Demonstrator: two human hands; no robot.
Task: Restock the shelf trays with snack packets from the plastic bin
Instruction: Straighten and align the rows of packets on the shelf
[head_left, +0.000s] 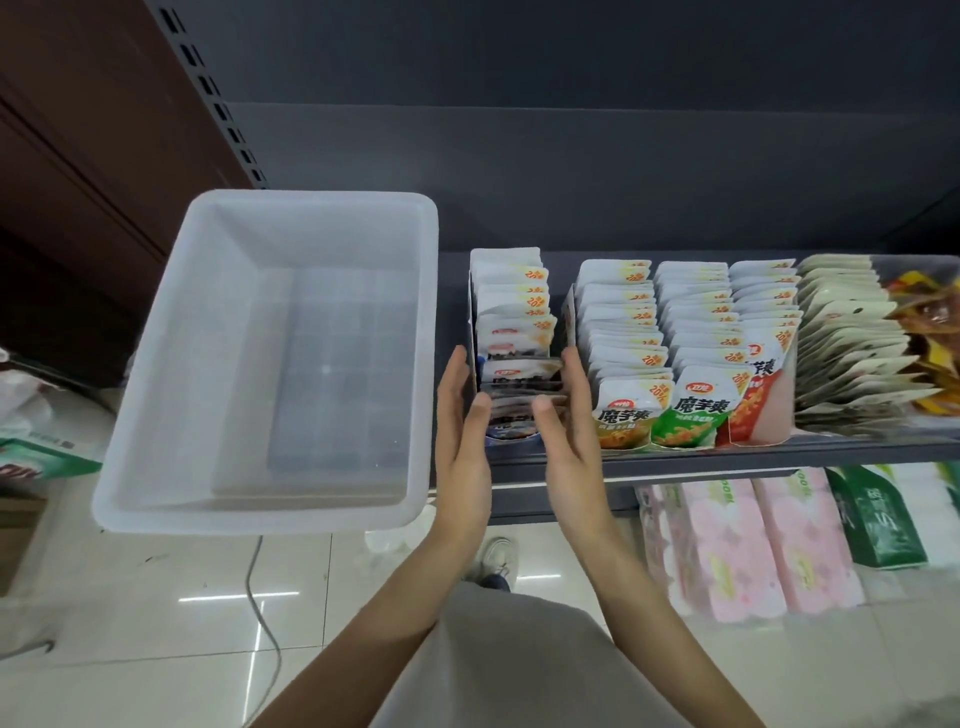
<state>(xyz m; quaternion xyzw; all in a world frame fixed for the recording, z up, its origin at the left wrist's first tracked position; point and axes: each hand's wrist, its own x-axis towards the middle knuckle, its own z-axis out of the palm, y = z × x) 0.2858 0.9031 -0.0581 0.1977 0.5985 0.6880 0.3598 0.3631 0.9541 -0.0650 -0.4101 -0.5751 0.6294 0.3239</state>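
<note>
Packets: a row of snack packets stands in the leftmost tray on the shelf, just right of the bin; the nearer ones lean and look blurred.
Bin: the clear plastic bin sits at the shelf's left end and appears empty, so the stocking looks close to done.
Left hand: fingers straight, palm flat against the tray's left side, on the edge nearest the bin; the thumb tip touches the front packets. It grips nothing.
Right hand: also flat and straight-fingered, pressing the row's far side from the bin, thumb at the front. No packet is held.
Step in hand: judged to be squaring up the row between two palms.
Doing it well: press evenly from both sides, then ease the leaning front packets upright and back, so that the faces line up like the neighbouring rows further right of the bin.
Risk: too hard a squeeze may buckle the thin tray wall or pop a packet forward over the shelf edge.
</note>
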